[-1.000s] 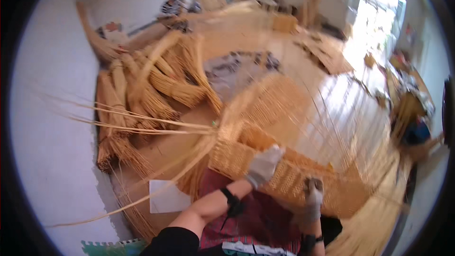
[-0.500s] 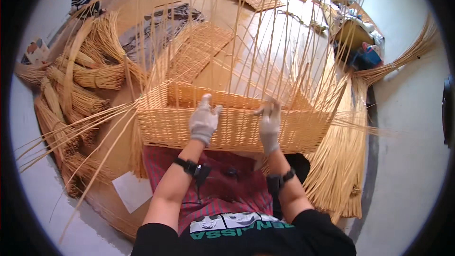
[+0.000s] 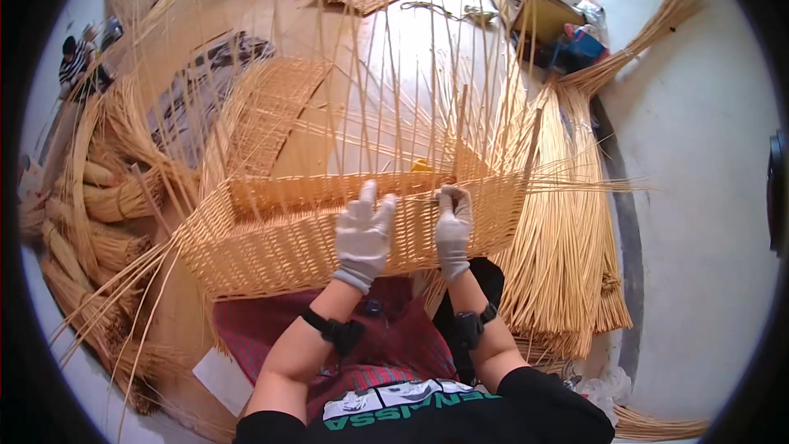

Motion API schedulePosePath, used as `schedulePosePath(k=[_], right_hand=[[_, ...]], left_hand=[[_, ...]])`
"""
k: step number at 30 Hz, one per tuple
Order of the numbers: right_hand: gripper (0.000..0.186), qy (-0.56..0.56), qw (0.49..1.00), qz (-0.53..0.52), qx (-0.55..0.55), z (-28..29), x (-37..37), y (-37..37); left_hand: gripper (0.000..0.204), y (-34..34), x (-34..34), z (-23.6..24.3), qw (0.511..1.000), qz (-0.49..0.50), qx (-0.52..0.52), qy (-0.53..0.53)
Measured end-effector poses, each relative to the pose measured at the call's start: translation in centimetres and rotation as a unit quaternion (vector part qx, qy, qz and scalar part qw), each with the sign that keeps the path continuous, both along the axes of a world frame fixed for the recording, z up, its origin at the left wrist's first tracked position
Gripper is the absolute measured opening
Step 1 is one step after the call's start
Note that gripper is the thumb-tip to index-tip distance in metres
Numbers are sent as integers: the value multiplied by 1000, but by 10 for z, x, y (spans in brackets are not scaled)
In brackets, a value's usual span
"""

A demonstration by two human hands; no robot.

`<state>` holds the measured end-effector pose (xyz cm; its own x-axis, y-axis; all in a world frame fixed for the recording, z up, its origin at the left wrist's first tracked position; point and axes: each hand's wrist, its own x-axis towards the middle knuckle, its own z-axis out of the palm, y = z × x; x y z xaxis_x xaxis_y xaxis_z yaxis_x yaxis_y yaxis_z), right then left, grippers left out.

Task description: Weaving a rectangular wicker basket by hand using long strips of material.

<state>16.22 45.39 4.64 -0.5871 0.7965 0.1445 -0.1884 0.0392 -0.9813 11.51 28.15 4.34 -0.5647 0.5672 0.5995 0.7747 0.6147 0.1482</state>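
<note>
A long rectangular wicker basket (image 3: pixel 279 251) lies across my lap, with tall upright stakes rising from its walls. Its left end sits lower and nearer than its right. My left hand (image 3: pixel 363 234), in a white knit glove, rests against the outside of the near wall with fingers stretched upward. Beside it, my gloved right hand (image 3: pixel 453 230) is closed in a pinch at the top edge of that wall. What lies between its fingertips is too small to make out. Loose strands (image 3: pixel 140 288) stick out from the basket's left end. A dark red cloth (image 3: pixel 329 312) covers my lap.
Bundles of wicker rods (image 3: pixel 119 197) lie at the left, and a long sheaf (image 3: pixel 567 255) at the right. A woven panel (image 3: pixel 271 103) lies beyond the basket. Farther off are a cluttered box (image 3: pixel 546 16) and, at far left, a seated person (image 3: pixel 78 66).
The basket has tilted, its left end dropping nearer me. My right hand's fingers have closed in at the rim, while my left hand's fingers have spread. The whole view has turned toward the right.
</note>
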Motion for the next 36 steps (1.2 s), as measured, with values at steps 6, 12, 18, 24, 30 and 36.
schedulePosePath(k=[6, 12, 18, 24, 30, 36], right_hand=[[48, -109, 906, 45, 406, 0, -18, 48], [60, -108, 981, -57, 148, 6, 40, 86], [48, -233, 721, -164, 632, 31, 3, 121], [53, -168, 760, -84, 623, -8, 31, 69], [40, 15, 980, 46, 191, -27, 14, -58], [23, 26, 716, 598, 360, 38, -17, -310]], left_hand=[[76, 53, 20, 1, 971, 27, -143, -191], [66, 101, 20, 16, 994, -110, 21, 17], [73, 157, 40, 19, 943, -47, -136, -301], [35, -22, 16, -16, 875, -266, 238, -329], [17, -298, -37, -45, 859, 432, 273, -33], [35, -397, -66, -32, 803, 277, 406, -336]])
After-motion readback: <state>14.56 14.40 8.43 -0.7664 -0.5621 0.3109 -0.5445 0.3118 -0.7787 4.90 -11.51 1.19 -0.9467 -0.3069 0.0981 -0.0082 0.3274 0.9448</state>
